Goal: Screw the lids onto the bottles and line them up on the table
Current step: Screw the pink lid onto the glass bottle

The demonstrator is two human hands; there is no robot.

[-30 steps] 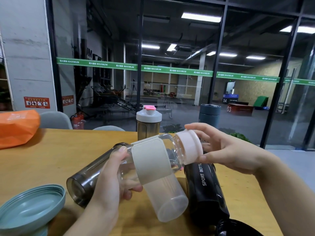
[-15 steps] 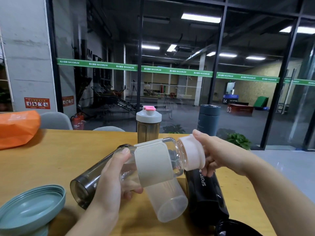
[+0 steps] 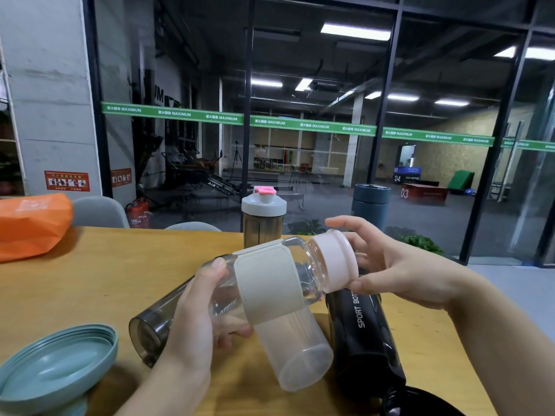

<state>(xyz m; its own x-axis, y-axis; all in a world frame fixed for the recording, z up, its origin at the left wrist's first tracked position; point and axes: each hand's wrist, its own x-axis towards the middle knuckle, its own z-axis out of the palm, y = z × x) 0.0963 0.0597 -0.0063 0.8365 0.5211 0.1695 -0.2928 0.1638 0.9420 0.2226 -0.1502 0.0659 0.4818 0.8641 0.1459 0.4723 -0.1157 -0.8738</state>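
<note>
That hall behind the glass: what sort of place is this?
Most likely a gym or fitness club. Through the glass wall stand exercise machines and numbered jump boxes, and sport shaker bottles sit on the wooden table.

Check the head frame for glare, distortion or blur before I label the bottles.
Head view: wide-angle bending bows the window frames and the green banner. Ceiling strip lights blow out and reflect in the glass. The clear bottle is sharp, though the bottles behind show through it. The smoky bottle and black bottle stay readable. The right hand looks slightly soft. Table evenly lit.
</note>
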